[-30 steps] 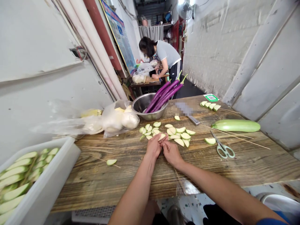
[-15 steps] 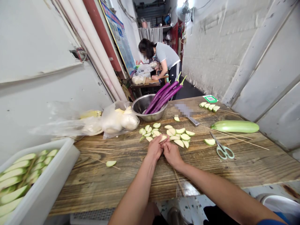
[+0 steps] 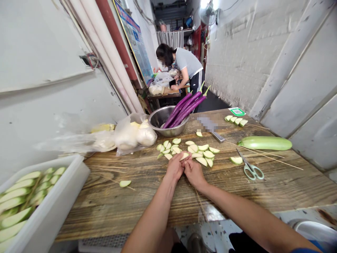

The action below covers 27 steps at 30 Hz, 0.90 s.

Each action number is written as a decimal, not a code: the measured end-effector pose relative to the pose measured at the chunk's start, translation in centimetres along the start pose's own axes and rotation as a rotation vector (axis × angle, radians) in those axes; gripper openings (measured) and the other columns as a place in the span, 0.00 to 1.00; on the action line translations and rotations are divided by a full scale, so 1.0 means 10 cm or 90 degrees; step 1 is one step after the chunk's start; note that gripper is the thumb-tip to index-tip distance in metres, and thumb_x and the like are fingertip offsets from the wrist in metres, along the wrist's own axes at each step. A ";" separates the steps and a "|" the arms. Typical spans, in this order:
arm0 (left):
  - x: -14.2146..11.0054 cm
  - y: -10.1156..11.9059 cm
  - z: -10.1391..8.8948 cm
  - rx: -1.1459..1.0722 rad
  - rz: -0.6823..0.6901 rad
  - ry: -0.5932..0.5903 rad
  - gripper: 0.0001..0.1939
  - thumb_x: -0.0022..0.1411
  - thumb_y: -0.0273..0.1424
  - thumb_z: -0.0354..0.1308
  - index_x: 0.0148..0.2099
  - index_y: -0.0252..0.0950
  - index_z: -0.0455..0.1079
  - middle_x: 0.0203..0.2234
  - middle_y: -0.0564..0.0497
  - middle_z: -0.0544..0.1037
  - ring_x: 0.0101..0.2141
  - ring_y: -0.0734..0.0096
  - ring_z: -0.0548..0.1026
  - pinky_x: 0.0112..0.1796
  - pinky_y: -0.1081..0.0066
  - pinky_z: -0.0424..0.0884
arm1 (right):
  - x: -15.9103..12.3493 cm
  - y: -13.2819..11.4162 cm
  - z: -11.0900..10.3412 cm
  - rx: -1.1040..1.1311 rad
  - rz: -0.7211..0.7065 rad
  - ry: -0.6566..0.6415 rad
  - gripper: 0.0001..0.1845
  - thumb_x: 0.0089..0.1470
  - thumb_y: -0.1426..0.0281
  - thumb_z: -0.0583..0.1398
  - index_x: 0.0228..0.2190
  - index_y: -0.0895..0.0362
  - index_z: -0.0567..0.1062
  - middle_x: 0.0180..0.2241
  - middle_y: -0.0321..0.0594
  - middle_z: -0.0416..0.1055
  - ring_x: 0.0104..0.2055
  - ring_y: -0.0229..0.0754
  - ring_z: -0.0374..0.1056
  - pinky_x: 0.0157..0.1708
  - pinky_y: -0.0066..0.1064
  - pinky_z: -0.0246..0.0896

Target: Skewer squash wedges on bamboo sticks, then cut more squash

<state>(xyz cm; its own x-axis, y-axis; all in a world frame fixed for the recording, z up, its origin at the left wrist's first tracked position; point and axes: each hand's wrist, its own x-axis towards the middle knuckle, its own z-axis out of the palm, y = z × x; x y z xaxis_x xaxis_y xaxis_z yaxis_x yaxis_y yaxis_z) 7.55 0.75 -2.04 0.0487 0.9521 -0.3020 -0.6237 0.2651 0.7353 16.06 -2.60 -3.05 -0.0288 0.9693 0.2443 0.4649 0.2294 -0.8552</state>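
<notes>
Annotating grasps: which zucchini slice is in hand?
The zucchini slice held by the left hand, close to the right hand; all others lie unheld.

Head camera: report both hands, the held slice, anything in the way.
Left hand holding pale, green-rimmed half-round slice. Right hand close against it, gripping thin wooden skewer. Loose pale, green-rimmed slices just beyond; green-handled metal scissors rightward, apart.

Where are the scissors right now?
Right side of the head view: the scissors lie on the wooden table, just right of a lone cut slice, on the near side of the whole green squash.
</notes>
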 end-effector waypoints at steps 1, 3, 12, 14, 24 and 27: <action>0.00 0.00 0.00 0.001 0.001 -0.001 0.05 0.55 0.23 0.53 0.31 0.27 0.70 0.29 0.41 0.77 0.34 0.64 0.76 0.40 0.66 0.71 | 0.00 0.00 0.00 -0.002 -0.001 0.000 0.14 0.52 0.73 0.48 0.21 0.59 0.70 0.20 0.37 0.69 0.23 0.35 0.63 0.26 0.24 0.54; 0.01 -0.01 -0.01 0.001 0.002 -0.001 0.05 0.55 0.23 0.54 0.32 0.27 0.70 0.29 0.41 0.77 0.34 0.63 0.76 0.40 0.65 0.71 | 0.00 -0.01 -0.01 -0.004 -0.001 0.000 0.14 0.52 0.73 0.48 0.20 0.58 0.70 0.19 0.36 0.69 0.22 0.35 0.62 0.26 0.24 0.54; 0.01 -0.01 0.00 -0.004 -0.002 -0.010 0.04 0.53 0.23 0.55 0.32 0.27 0.70 0.28 0.42 0.77 0.34 0.63 0.76 0.41 0.65 0.71 | 0.01 -0.01 -0.01 -0.014 0.022 -0.003 0.14 0.51 0.74 0.49 0.19 0.58 0.69 0.18 0.36 0.67 0.21 0.35 0.60 0.24 0.24 0.52; 0.00 -0.01 0.01 -0.004 -0.004 -0.010 0.04 0.53 0.23 0.56 0.32 0.27 0.70 0.28 0.41 0.77 0.34 0.63 0.76 0.41 0.64 0.71 | 0.01 -0.01 -0.01 -0.010 0.021 -0.003 0.14 0.51 0.73 0.49 0.19 0.57 0.69 0.18 0.35 0.67 0.21 0.35 0.61 0.24 0.24 0.53; -0.04 0.02 0.05 -0.011 -0.015 -0.025 0.03 0.52 0.23 0.56 0.31 0.28 0.69 0.27 0.42 0.77 0.34 0.63 0.76 0.39 0.64 0.71 | 0.02 0.02 0.00 0.007 0.016 0.004 0.15 0.51 0.71 0.48 0.20 0.57 0.70 0.19 0.36 0.68 0.23 0.36 0.62 0.25 0.24 0.54; -0.05 0.02 0.05 -0.006 -0.017 -0.042 0.04 0.51 0.24 0.56 0.32 0.28 0.70 0.27 0.42 0.77 0.34 0.63 0.76 0.39 0.65 0.71 | 0.03 0.02 0.00 0.021 0.018 0.009 0.15 0.52 0.70 0.48 0.20 0.57 0.70 0.18 0.36 0.68 0.23 0.37 0.63 0.25 0.25 0.54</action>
<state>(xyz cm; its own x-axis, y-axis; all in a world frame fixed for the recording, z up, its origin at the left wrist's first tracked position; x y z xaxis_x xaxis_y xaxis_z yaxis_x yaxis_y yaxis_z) 7.77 0.42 -1.48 0.1171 0.9527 -0.2803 -0.6293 0.2896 0.7212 16.18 -2.24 -3.15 -0.0036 0.9741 0.2261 0.4357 0.2050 -0.8764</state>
